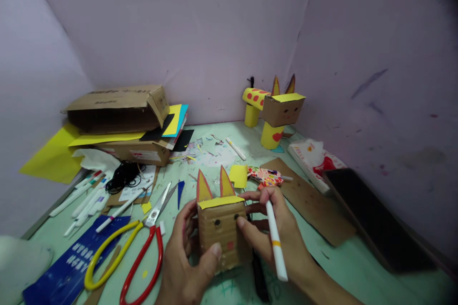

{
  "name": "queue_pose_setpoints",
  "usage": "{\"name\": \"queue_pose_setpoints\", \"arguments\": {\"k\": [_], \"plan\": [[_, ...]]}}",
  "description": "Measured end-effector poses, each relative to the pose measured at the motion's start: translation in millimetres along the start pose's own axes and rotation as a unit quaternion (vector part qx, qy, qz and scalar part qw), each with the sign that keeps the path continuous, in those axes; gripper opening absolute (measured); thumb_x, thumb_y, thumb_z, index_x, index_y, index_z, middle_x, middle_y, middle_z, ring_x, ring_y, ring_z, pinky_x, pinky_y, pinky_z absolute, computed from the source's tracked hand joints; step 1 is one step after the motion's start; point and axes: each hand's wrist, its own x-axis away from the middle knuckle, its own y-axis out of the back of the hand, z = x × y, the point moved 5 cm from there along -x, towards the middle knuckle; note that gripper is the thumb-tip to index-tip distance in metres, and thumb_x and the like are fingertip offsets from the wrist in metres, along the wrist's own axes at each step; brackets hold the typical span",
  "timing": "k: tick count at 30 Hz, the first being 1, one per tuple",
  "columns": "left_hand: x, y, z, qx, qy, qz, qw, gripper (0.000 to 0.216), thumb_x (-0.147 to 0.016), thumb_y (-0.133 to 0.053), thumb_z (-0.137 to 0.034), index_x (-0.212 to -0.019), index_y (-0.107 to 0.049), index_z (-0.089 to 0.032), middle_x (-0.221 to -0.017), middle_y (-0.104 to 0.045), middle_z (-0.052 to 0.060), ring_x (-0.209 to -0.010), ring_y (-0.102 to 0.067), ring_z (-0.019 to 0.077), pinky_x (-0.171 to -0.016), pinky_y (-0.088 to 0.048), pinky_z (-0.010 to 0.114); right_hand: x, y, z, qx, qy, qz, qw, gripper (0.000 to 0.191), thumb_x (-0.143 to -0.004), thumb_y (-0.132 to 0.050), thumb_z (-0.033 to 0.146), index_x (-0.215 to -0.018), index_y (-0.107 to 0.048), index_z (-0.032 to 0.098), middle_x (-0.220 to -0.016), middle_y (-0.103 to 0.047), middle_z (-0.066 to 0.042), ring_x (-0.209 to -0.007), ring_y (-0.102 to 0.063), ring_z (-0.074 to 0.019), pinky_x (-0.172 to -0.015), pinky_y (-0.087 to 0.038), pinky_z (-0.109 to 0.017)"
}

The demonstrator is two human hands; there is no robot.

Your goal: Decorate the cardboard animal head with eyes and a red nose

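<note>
A small cardboard box made up as an animal head (pixel 223 233) stands upright at the front centre, with two pointed yellow-orange ears (pixel 204 189), a yellow strip along its top, two black eyes and a small pink square low on its face. My left hand (pixel 188 262) is closed around its left side, thumb on the front. A white marker pen (pixel 275 243) with an orange band lies across my right hand (pixel 286 233), held by the curled fingers. That hand's thumb touches the box near the right eye, and other fingers are behind the edge.
Red-and-yellow scissors (pixel 130 262) lie open at left, beside a blue packet (pixel 77 262), several markers (pixel 89 202) and black cord (pixel 125 177). Cardboard boxes (pixel 114 105) stand behind. A finished-looking cardboard animal (pixel 282 109), tissue pack (pixel 315 159) and dark tablet-like slab (pixel 375 221) are at right.
</note>
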Motion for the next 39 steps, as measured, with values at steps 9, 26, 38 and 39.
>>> {"name": "queue_pose_setpoints", "arguments": {"k": [9,26,38,39], "plan": [[0,2,2,0.005,-0.002,0.006,1.0,0.084,-0.063,-0.076,-0.047,-0.131,-0.039,-0.015,-0.129,-0.06,0.016,-0.116,-0.06,0.0287,-0.09,-0.055,0.031,0,1,-2,-0.009,0.01,0.007,1.0,0.032,-0.08,-0.06,0.023,-0.085,-0.029,0.028,-0.11,-0.064,-0.004,-0.082,-0.067,-0.0175,-0.058,-0.056,-0.027],[-2,3,3,0.035,-0.001,0.009,0.999,0.083,-0.061,-0.079,-0.045,-0.129,-0.04,-0.016,-0.127,-0.062,0.016,-0.118,-0.059,0.0312,-0.089,-0.055,0.033,2,4,0,-0.01,0.015,-0.019,1.0,0.031,-0.084,-0.061,0.031,-0.087,-0.031,0.028,-0.117,-0.065,-0.007,-0.097,-0.067,-0.0225,-0.083,-0.056,-0.044],[-5,1,6,0.066,-0.015,0.06,0.996,0.084,-0.067,-0.076,-0.042,-0.136,-0.035,-0.016,-0.134,-0.057,0.016,-0.123,-0.056,0.0307,-0.096,-0.051,0.035,30,4,42,-0.106,0.077,-0.033,0.991,0.037,-0.078,-0.075,0.036,-0.084,-0.038,0.03,-0.103,-0.072,-0.003,-0.087,-0.069,-0.0238,-0.078,-0.056,-0.041],[-5,1,6,0.064,-0.017,0.054,0.996,0.083,-0.067,-0.076,-0.043,-0.136,-0.036,-0.016,-0.134,-0.057,0.016,-0.124,-0.055,0.0308,-0.095,-0.051,0.035,37,-1,49,-0.132,0.048,0.044,0.989,0.027,-0.086,-0.063,0.044,-0.081,-0.041,0.03,-0.086,-0.073,0.0,-0.074,-0.07,-0.0227,-0.065,-0.058,-0.037]]}}
